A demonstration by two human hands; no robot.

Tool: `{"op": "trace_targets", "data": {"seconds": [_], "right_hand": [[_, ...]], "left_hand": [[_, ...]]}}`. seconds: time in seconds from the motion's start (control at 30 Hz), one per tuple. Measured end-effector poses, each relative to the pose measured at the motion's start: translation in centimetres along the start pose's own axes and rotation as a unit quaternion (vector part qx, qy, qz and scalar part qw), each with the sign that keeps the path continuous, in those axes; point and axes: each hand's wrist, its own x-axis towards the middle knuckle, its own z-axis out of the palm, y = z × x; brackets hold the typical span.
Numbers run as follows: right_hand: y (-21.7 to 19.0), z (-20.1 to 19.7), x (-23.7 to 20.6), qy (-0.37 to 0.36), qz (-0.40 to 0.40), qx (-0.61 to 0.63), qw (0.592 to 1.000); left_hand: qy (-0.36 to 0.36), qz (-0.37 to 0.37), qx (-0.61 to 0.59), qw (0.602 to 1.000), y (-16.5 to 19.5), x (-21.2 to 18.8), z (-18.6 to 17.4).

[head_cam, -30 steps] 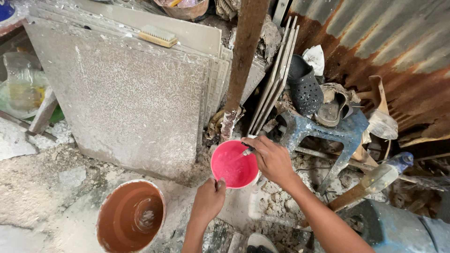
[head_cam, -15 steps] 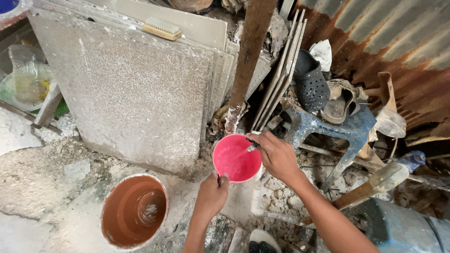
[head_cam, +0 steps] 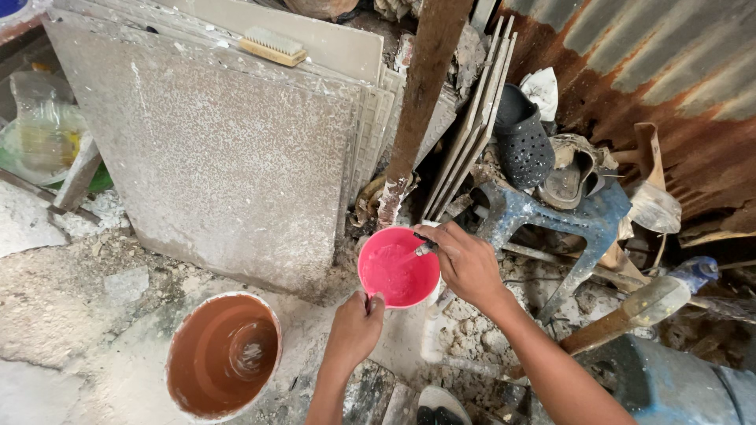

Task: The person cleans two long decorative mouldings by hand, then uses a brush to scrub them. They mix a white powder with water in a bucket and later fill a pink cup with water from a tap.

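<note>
My left hand [head_cam: 353,329] grips the near rim of a small pink bowl [head_cam: 398,269] that holds a pink mix. At the bowl's far right edge my right hand [head_cam: 465,261] holds a small brush [head_cam: 422,250], whose tip dips into the bowl. The bowl sits low between a stack of tiles and a blue stool. Left of my left hand an orange-brown bucket [head_cam: 224,354] stands on the ground with a little water in it.
Large grey tiles [head_cam: 213,149] lean against the wall, a scrub brush [head_cam: 272,46] on top. A wooden post [head_cam: 417,102] rises behind the bowl. Dark shoes [head_cam: 524,142] lie on a blue stool [head_cam: 563,220]. A rusty corrugated sheet [head_cam: 669,71] closes the right. Rubble covers the ground.
The view has shifted slightly. My right hand and brush have moved a little within the bowl; my left hand keeps its hold on the rim.
</note>
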Motion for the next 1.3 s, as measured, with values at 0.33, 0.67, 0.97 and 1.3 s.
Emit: {"op": "trace_targets", "data": {"seconds": [0.33,0.67,0.97,1.3], "right_hand": [[0.1,0.0,0.1,0.009,-0.015,0.002,1.000],[0.1,0.1,0.2,0.000,-0.003,-0.001,1.000],[0.1,0.0,0.2,0.000,-0.006,0.003,1.000],[0.3,0.2,0.1,-0.011,0.004,-0.010,1.000]], "left_hand": [[0.034,0.017,0.001,0.999,0.1,0.2,0.0],[0.058,0.047,-0.006,0.997,-0.5,0.3,0.2],[0.051,0.033,-0.008,0.998,-1.6,1.5,1.0],[0.122,0.065,0.007,0.990,-3.7,2.8,2.4]]}}
